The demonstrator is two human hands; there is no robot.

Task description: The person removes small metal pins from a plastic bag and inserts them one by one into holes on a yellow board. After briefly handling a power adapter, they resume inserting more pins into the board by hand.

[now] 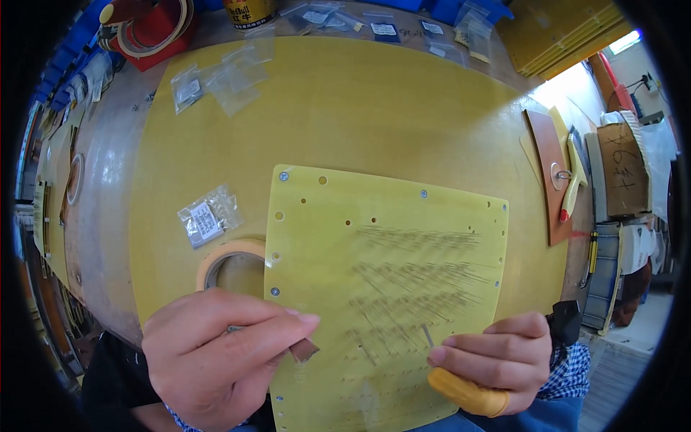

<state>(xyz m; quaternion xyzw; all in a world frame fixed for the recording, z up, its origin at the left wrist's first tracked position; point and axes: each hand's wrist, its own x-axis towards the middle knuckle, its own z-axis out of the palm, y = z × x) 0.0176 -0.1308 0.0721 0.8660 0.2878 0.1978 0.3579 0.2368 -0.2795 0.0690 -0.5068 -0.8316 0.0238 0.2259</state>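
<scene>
A yellow board (317, 237) with holes and screws along its edges lies tilted in front of me. Several rows of thin wire leads (417, 277) stick up from it. Over its lower left, my left hand (223, 353) is closed, pinching a small shiny brownish flat piece (304, 351) between thumb and finger. At the lower right edge my right hand (497, 360) is closed on a thin grey metal strip (427, 335), whose tip points toward the leads. One finger of that hand wears a yellow finger cot (468, 393).
A roll of masking tape (209, 268) lies partly under the board, beside a small labelled plastic bag (209, 217). More clear bags (234, 81) lie farther back. A red box (155, 36) stands far left. A brown plate (547, 173) and a yellow-handled tool (574, 180) lie at right.
</scene>
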